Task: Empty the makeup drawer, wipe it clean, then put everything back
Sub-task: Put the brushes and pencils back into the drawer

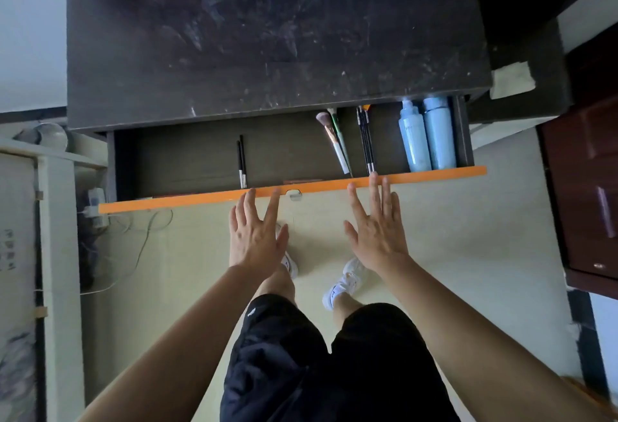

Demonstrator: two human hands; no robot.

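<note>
Fingers (374,187) are lying straight and spread, clamping nothing: we are touching the tips of our left hand (255,237) and right hand (379,237) to the orange front of the drawer (434,172), which is standing open at twelve o'clock. Inside, blue bottles (414,137) are lying at two o'clock, brushes (336,144) at one, black pencils (241,164) at eleven.

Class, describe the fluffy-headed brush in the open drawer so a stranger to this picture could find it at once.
Start at the dark desk and its open drawer with the orange front. Look in the right half, left of the two pale blue bottles. The brush lies slanted there, the only one with a puffy head, copper collar and white handle.
</note>
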